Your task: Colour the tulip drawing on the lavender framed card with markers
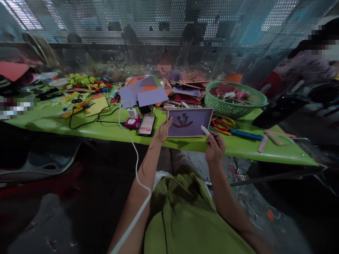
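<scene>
Propped up at the table's front edge is a purple panel (196, 123) with a light frame and a dark, red-edged plant-like shape on it. My left hand (164, 129) grips the panel's left side, thumb on the front. In my right hand (215, 145) is a white marker (205, 130), its reddish tip pointing up and left, close to the panel's right part. Whether the tip touches the surface I cannot tell. Just left of the panel lies a phone (147, 125), beside a magenta power socket (132, 121) with a white charger plugged in.
A green basket (235, 111) holds scraps behind the panel. Scissors (221, 126) and a blue-handled tool (246, 134) lie to the right. Purple paper sheets (152, 96) and yellow paper (97, 106) lie behind. A white cable (136, 155) crosses my left arm. Someone sits at far right.
</scene>
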Demonstrator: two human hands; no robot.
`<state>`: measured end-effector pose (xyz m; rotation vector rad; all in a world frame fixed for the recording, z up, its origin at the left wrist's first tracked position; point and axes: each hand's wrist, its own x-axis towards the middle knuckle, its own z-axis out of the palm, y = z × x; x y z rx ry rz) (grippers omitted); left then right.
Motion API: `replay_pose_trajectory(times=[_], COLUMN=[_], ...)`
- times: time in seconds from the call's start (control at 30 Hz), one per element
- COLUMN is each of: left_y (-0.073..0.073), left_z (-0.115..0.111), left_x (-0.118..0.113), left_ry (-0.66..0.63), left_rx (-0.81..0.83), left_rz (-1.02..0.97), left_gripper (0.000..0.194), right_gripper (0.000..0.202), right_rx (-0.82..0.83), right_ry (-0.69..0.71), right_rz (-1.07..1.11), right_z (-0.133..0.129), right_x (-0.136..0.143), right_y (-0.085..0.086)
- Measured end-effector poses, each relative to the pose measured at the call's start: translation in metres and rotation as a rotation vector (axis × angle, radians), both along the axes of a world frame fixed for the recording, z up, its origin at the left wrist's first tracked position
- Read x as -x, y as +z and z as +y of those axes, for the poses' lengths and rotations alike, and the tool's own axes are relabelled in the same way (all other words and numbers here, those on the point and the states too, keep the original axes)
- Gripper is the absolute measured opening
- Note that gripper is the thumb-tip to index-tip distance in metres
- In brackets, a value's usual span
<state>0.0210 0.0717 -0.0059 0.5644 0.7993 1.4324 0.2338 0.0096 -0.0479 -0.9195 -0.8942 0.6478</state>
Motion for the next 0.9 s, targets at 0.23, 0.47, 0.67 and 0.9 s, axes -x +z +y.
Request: replay_pose_trajectory(times=[0.23, 0.47, 0.67, 0.9], left_y=[-0.0081, -0.0069, -0.0053, -0.0025], left_z=[0.0025, 0.0021, -0.0025, -0.0051], left_x=[0.0022, 0.0009, 0.0003, 0.0019], left_ry=[-0.058, -0.048, -0.059, -0.082], left_rx=[-0.096, -0.079, -0.097, -0.112], left_rz=[0.023, 0.005, -0.018, -0.008], left_gripper=[0.034, 0.022, 0.023, 0.032], right_gripper=[0.033, 0.036, 0.04, 0.04], right_rx=[-0.023, -0.012, 0.016, 0.011], right_ry=[0.032, 0.049, 0.04, 0.046], right_rz=[-0.042, -0.041, -0.082, -0.108], right_z=[0.0003, -0.0003, -0.0008, -0.0021], right_x=[-0.0021, -0.0027, -0.0036, -0.0031], right_y=[-0.0031, -0.0037, -0.0047, -0.0036])
